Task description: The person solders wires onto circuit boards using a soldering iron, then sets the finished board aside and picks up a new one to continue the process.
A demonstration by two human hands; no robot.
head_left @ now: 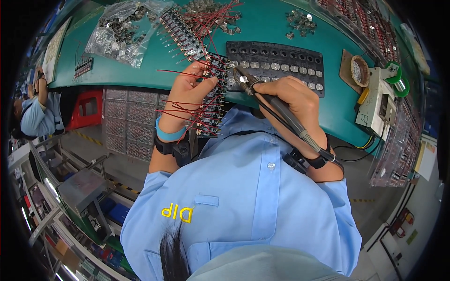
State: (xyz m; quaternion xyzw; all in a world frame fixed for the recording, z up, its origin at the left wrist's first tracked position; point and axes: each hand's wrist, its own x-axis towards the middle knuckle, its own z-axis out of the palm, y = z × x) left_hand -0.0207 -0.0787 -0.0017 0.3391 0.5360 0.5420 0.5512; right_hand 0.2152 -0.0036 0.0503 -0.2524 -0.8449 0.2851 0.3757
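My left hand (190, 93) grips a long strip of small black circuit boards (213, 105) with thin red wires trailing off to the left. Its thumb presses on the strip near the table's front edge. Wrapped around the handle of a soldering iron (287, 114) are the fingers of my right hand (297, 96). The iron's tip points at the strip's right side, above a black tray (280, 57); whether it touches cannot be made out. Small shiny metal tabs (274, 66) sit in rows in the tray, whose far row of round holes shows dark.
Another board strip (180, 33), a heap of red wires (215, 18), a plastic bag of metal parts (124, 33) and loose tabs (301, 22) lie farther back. Right of the tray stand a round tip-cleaning pot (360, 71), a green solder spool (398, 84) and a pale box (371, 105). A co-worker (42, 112) is at left.
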